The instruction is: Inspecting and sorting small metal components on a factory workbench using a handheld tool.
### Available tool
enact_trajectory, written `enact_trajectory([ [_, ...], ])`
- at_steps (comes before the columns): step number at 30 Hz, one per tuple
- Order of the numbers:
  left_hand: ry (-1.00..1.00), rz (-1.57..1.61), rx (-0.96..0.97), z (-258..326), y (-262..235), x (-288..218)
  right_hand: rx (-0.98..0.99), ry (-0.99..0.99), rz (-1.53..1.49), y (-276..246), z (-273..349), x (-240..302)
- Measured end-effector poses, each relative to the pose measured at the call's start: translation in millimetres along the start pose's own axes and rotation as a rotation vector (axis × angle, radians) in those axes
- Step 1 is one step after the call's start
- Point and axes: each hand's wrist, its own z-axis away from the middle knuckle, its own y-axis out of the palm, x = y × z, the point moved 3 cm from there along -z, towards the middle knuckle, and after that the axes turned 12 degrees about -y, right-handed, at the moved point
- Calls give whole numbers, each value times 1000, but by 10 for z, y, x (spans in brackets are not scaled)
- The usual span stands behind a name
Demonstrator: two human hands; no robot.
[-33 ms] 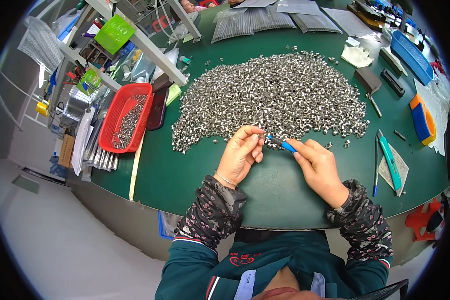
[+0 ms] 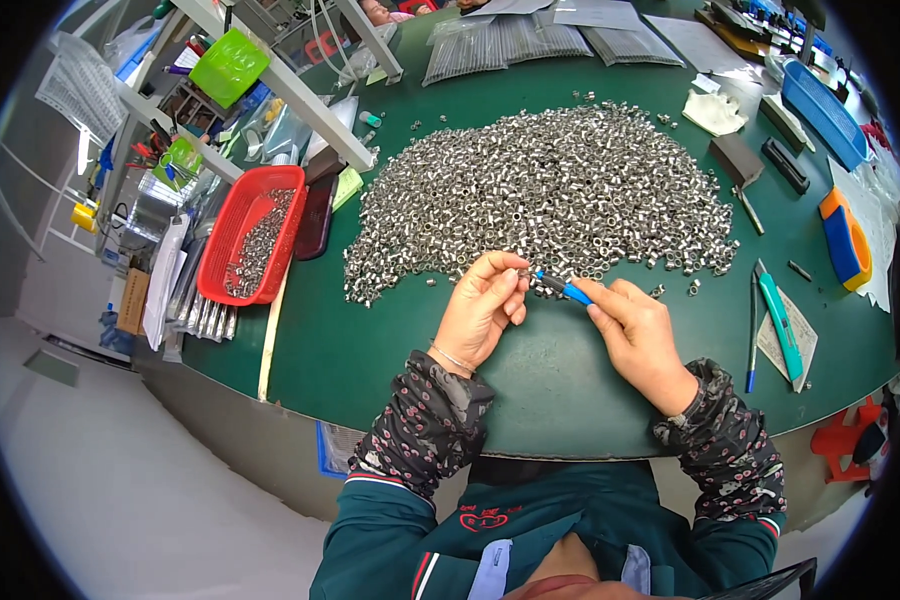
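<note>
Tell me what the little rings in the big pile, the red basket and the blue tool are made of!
The little rings look like shiny metal: they're silvery with bright glints. The red basket seems to be smooth plastic, since its colour is even all over. The blue tool may have a plastic handle, but the right hand covers some of it.

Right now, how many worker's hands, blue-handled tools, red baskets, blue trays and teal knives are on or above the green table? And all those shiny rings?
Left hand and right hand: 2
Blue-handled tool: 1
Red basket: 1
Blue tray: 1
Teal knife: 1
Total: 6, leaving out the shiny rings, too many to count.
</note>
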Motion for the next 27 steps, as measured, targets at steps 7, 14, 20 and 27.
enact_trajectory([
  [7,25,-117,-68,11,15,-10,56,55,-142,4,-5,-30],
  [14,52,-132,-94,3,-37,7,81,65,-43,9,16,-53],
  [20,48,-147,-117,-6,-52,28,57,-18,157,-29,9,24],
  [27,38,-213,-161,11,-40,27,54,-123,311,-47,-6,85],
])
